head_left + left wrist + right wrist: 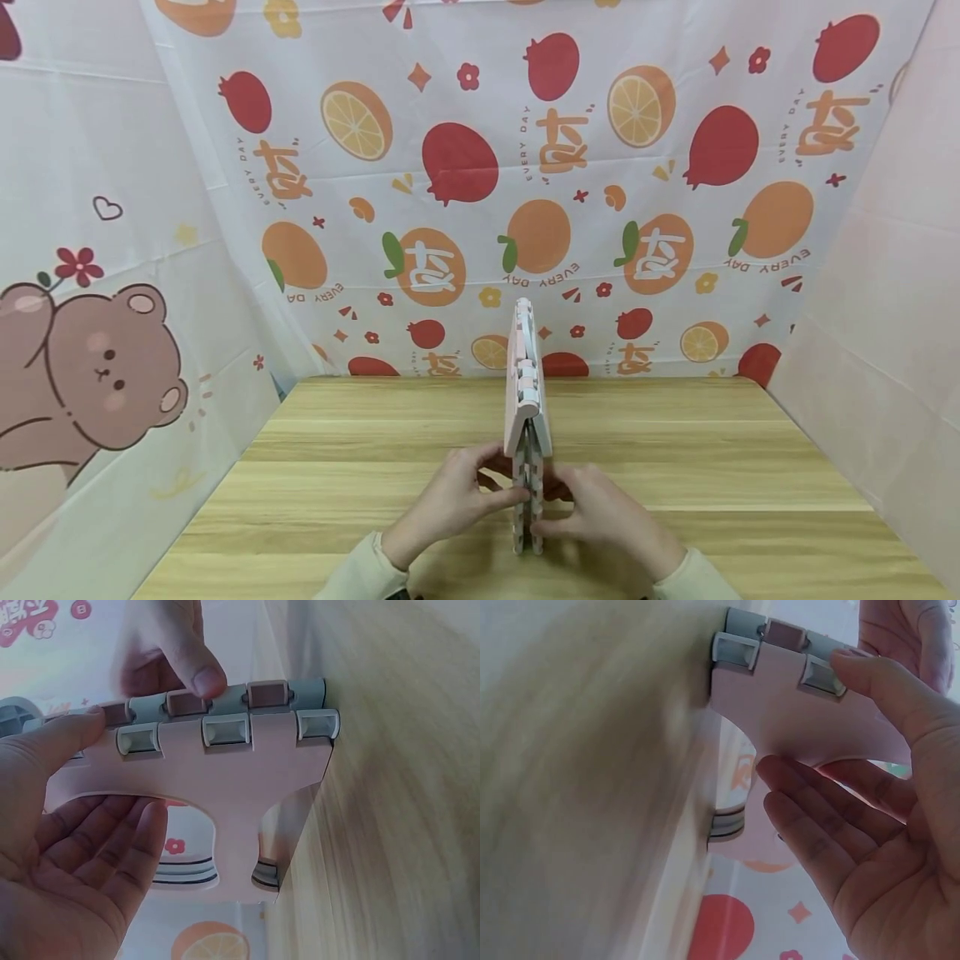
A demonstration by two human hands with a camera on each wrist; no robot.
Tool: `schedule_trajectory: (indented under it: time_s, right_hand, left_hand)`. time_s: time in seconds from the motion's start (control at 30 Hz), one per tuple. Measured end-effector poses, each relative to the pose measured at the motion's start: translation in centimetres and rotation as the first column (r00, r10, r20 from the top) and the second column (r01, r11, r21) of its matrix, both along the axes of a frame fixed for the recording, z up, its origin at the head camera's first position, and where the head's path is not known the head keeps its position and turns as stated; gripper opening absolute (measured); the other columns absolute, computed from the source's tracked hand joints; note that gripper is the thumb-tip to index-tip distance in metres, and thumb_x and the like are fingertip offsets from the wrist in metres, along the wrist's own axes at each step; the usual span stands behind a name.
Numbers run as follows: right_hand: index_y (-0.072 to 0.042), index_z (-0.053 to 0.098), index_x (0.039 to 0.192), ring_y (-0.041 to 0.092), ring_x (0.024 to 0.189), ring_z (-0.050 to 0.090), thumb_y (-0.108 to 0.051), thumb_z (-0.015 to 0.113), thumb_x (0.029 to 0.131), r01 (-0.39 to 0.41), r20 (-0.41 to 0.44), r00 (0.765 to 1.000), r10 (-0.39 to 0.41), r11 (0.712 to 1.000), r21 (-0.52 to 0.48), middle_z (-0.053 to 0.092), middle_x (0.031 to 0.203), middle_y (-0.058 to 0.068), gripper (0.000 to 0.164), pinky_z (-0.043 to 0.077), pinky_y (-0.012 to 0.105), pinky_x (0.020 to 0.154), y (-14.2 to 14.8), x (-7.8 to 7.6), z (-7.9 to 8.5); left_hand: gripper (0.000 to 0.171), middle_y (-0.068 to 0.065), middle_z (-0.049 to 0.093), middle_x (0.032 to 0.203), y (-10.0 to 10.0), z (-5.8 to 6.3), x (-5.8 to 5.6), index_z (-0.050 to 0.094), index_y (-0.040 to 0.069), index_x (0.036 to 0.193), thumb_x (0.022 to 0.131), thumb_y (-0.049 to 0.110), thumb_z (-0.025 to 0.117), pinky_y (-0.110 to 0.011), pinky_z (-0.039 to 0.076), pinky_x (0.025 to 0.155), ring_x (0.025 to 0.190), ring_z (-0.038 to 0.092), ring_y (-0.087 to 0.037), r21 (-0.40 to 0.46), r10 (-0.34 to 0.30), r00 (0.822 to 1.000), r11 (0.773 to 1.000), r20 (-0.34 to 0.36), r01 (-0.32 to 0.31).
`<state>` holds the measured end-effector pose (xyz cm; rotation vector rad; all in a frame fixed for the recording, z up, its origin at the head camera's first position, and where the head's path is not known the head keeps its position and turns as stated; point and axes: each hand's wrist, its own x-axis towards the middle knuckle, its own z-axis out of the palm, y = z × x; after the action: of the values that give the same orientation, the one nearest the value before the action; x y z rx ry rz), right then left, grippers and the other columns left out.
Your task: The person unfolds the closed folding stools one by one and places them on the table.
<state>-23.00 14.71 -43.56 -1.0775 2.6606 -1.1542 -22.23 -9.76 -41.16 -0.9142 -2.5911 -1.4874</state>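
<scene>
A pink-and-grey plastic folding stool (528, 390) stands on end at the middle of the table, almost folded flat, its hinged edges turned towards me. My left hand (456, 497) grips the left side panel; in the left wrist view its thumb lies on the hinged edge and its fingers are at the cut-out of the pink panel (232, 769). From the other side my right hand (603, 515) holds the matching panel (802, 701), with the thumb on a grey hinge piece and the fingers by the cut-out. A narrow gap runs between the two panels.
The wood-grain table (360, 433) extends around the stool. Behind it hangs a white curtain (495, 83) printed with fruit, and a bear-printed cloth (112, 367) hangs at the left. A plain pale cloth (885, 333) borders the right side.
</scene>
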Motion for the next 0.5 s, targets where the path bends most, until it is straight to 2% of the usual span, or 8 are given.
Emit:
schedule_trajectory:
  time_s: [0.2,0.5]
  right_hand:
    - [-0.007,0.069,0.128,0.013,0.107,0.078,-0.026,0.092,0.086,-0.025,0.031,0.999,0.026,1.0,-0.003,0.081,0.12,0.008,0.051,0.063,0.029,0.095,0.7,-0.2,0.4]
    - [-0.005,0.069,0.125,0.008,0.1,0.077,-0.023,0.093,0.085,-0.029,0.076,0.997,0.03,0.999,-0.016,0.081,0.114,0.009,0.05,0.065,0.037,0.092,1.5,-0.5,0.4]
  left_hand:
    - [0.035,-0.002,0.081,0.11,-0.2,0.0,-0.1,0.074,0.011,0.121,0.092,0.025,0.088,-0.031,0.065,0.083,0.101,0.076,-0.011,-0.008,-0.001,1.0,1.0,0.003,0.001]
    - [0.034,0.001,0.081,0.106,-0.8,0.3,-0.2,0.074,0.015,0.119,0.089,0.023,0.089,-0.038,0.065,0.079,0.096,0.074,-0.006,-0.041,0.02,1.0,0.999,-0.023,-0.021]
